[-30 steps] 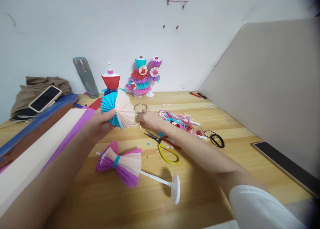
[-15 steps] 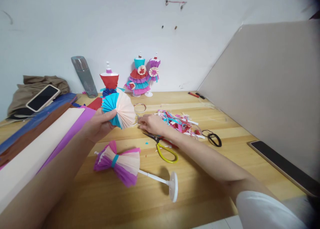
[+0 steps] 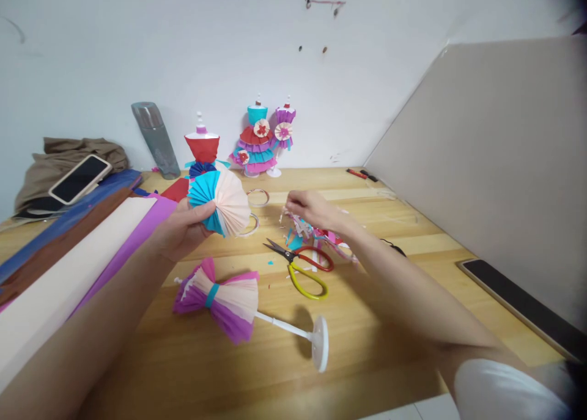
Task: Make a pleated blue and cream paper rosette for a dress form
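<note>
My left hand (image 3: 183, 227) pinches a pleated paper fan (image 3: 232, 201), half turquoise and half cream, between thumb and fingers. Above a pile of coloured paper scraps (image 3: 321, 232), my right hand (image 3: 305, 207) is closed, its fingertips at some pale strips; what they grip is too small to make out. Scissors (image 3: 300, 262) with one red and one yellow handle lie just in front of the scraps. Nearer me, a small stand (image 3: 293, 328) lies on its side, wearing a purple and cream paper dress (image 3: 229, 298) with a turquoise band.
Dressed mini mannequins (image 3: 255, 142) stand at the back wall (image 3: 389, 53). Two tape rings (image 3: 258, 197) lie mid-table. Left are paper sheets (image 3: 82, 267), a phone (image 3: 80, 180), cloth (image 3: 92, 146) and a bottle (image 3: 156, 140). Another phone (image 3: 518, 301) lies right.
My right hand has moved right and away from me, from beside the tape rings to the scraps, and some scraps have shifted. My left hand still holds the fan.
</note>
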### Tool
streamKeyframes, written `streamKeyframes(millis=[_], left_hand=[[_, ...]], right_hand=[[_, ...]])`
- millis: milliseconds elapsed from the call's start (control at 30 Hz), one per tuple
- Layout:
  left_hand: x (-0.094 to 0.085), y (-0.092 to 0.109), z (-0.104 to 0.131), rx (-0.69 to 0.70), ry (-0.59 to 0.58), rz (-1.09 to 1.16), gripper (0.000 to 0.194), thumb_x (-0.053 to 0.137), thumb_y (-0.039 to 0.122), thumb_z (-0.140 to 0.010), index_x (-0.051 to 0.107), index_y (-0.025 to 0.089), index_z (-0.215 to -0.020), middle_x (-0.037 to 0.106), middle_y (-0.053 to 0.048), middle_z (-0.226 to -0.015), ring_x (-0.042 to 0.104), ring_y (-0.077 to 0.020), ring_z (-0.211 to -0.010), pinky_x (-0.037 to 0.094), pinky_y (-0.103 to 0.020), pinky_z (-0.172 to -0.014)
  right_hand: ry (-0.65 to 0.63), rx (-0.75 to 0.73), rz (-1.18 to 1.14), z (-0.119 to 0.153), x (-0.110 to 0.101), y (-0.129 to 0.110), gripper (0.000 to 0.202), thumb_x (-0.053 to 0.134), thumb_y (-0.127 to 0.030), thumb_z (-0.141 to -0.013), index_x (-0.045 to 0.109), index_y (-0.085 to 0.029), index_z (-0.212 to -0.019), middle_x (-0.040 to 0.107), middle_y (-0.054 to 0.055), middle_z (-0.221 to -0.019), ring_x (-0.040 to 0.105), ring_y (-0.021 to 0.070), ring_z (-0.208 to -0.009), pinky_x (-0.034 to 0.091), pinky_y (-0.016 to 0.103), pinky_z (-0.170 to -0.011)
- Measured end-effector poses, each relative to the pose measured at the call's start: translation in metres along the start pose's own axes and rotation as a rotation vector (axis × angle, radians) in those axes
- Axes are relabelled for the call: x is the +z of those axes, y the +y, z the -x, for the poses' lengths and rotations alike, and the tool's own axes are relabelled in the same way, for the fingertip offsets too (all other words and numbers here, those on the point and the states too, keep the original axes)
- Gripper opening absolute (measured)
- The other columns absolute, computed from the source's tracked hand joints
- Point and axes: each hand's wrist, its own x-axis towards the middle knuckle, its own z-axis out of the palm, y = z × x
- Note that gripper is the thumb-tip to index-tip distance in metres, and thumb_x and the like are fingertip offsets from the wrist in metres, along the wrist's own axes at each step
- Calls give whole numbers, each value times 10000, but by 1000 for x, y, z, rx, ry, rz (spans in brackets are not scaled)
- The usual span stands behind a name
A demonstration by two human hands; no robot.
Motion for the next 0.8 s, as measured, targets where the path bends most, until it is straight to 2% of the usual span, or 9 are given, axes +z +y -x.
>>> streamKeyframes(millis=[233, 333, 400, 433, 467, 533, 567, 633, 800], left_hand=[[0, -7, -1, -24, -11, 3, 571, 834, 361, -657, 665, 247, -1190, 750, -53, -1002, 701, -281, -959, 582, -356, -778], [3, -6, -1, -20, -33, 18, 580, 835, 354, -654, 665, 246, -1198, 749, -53, -1003, 702, -262, -912, 578, -341, -761], [4, -5, -1, -25, -41, 24, 568, 838, 344, -654, 670, 251, -1188, 750, -42, -971, 701, -229, -847, 570, -307, -721], [4, -5, -1, -26, -40, 26, 565, 841, 343, -649, 675, 251, -1181, 750, -38, -955, 697, -217, -822, 565, -293, -701], [4, -6, -2, -29, -34, 24, 565, 846, 342, -643, 679, 247, -1174, 749, -38, -947, 694, -212, -812, 562, -284, -691], [5, -8, -2, -49, -7, -2, 571, 855, 340, -628, 687, 230, -1163, 749, -46, -940, 693, -216, -830, 563, -284, -706], [5, -9, -2, -66, 10, -24, 569, 859, 341, -621, 693, 217, -1151, 749, -52, -939, 694, -219, -846, 566, -288, -721], [8, -13, -2, -112, 40, -82, 525, 860, 337, -616, 712, 192, -1099, 749, -59, -946, 697, -220, -862, 570, -291, -739], [20, -21, 1, -163, 79, -142, 396, 871, 286, -590, 736, 148, -936, 757, -71, -901, 703, -215, -798, 574, -299, -707]], right_hand=[[114, 237, 154, 27, -13, 31, 472, 352, -365, -964, 582, -163, -604, 520, 36, -544, 404, 139, -516, 217, 285, -542], [106, 295, 232, 38, -13, 39, 383, 465, -399, -933, 646, -154, -702, 640, 85, -711, 516, 167, -607, 260, 279, -556], [158, 251, 229, 50, -10, 37, 217, 543, -320, -889, 672, -146, -886, 682, 117, -937, 579, 183, -718, 316, 268, -593], [174, 234, 212, 57, -8, 33, 185, 548, -268, -877, 665, -144, -948, 681, 120, -986, 592, 182, -740, 340, 265, -611], [145, 223, 163, 65, -4, 27, 168, 535, -240, -879, 662, -152, -945, 688, 99, -927, 595, 176, -719, 355, 262, -616], [-53, 150, 46, 81, 7, 13, 166, 543, -268, -887, 673, -187, -948, 699, 57, -822, 612, 179, -703, 376, 260, -617], [-139, 88, 19, 88, 13, 6, 171, 572, -270, -866, 679, -195, -976, 708, 61, -854, 627, 189, -735, 389, 264, -631], [-177, -13, 37, 99, 25, -4, 330, 611, -207, -807, 645, -205, -1136, 701, 91, -1018, 637, 219, -852, 413, 282, -682], [-152, -67, 111, 102, 40, -9, 487, 549, -82, -743, 583, -177, -1219, 659, 127, -1037, 606, 246, -912, 420, 315, -727]])
